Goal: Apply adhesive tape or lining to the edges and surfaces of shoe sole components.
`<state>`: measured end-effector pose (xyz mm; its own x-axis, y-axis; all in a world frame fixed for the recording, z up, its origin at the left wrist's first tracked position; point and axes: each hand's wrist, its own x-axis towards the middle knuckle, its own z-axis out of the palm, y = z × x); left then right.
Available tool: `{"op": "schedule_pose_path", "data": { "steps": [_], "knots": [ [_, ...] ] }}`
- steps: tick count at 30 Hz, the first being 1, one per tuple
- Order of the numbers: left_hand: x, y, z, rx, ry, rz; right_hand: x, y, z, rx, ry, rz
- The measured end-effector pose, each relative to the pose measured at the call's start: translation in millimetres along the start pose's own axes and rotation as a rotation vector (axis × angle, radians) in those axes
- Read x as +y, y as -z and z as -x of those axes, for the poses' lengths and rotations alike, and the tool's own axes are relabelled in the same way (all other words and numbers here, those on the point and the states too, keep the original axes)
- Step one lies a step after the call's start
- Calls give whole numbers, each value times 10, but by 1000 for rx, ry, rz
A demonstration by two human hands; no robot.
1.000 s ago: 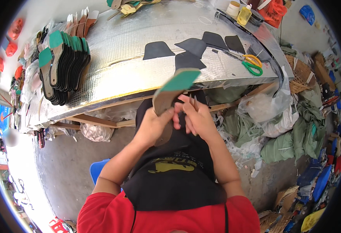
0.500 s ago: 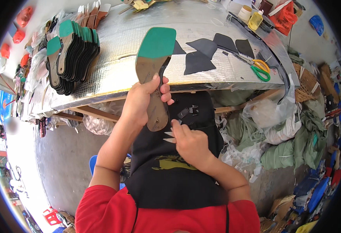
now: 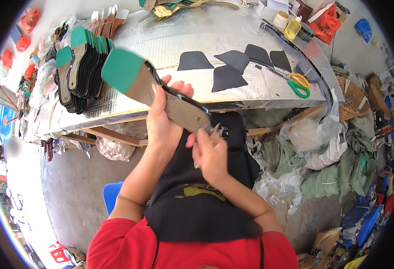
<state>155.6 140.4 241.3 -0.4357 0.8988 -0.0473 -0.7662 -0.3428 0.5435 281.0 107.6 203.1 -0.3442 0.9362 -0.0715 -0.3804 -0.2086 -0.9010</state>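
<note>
My left hand [image 3: 163,110] is closed round the middle of a shoe insole [image 3: 134,83], held tilted over my lap. The insole has a green patch at its wide upper-left end, a brown face and a glossy black edge. At its narrow lower end is my right hand [image 3: 210,154], closed on small snips [image 3: 216,131] with pointed silver blades. The blades are right beside the insole's edge; whether they touch it I cannot tell. Most of the snips' body is hidden in the fingers. A black apron [image 3: 197,179] lies beneath both hands.
A stack of similar insoles [image 3: 85,74] stands on the silver-covered table [image 3: 156,45] at left. Several dark cut pieces [image 3: 228,78] and scissors [image 3: 299,85] with green and orange handles lie at right. Plastic bags and green cloth [image 3: 327,179] are heaped below the table.
The insole has turned from nearly upright to a slant, its green end now toward the left. My right hand has brought the snips up to its narrow end, blades now pointing upward.
</note>
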Motion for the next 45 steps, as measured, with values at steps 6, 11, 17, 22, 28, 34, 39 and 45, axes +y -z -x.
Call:
{"op": "schedule_pose_path", "data": {
  "steps": [6, 11, 17, 22, 28, 34, 39, 45],
  "knots": [
    [266, 63, 422, -280, 132, -1392, -513, 560, -371, -58, 159, 302],
    [389, 135, 141, -805, -230, -1566, -675, 676, -422, -350, 297, 577],
    [253, 486, 183, -531, 156, -1382, -668, 801, -339, -200, 813, 1539],
    [36, 583, 241, -368, 182, -1139, -114, 539, -59, -123, 751, 1365],
    [-154, 477, 262, -195, 146, -1059, 123, 287, -148, 111, 705, 1160],
    [-168, 318, 250, -93, 100, -1114, 250, 240, -220, 107, 584, 983],
    [-54, 268, 273, -387, 322, -915, 104, 409, -333, 6, 296, 625],
    [63, 229, 178, -190, 531, -518, -93, 608, -277, -195, -172, 325]
  ]
}}
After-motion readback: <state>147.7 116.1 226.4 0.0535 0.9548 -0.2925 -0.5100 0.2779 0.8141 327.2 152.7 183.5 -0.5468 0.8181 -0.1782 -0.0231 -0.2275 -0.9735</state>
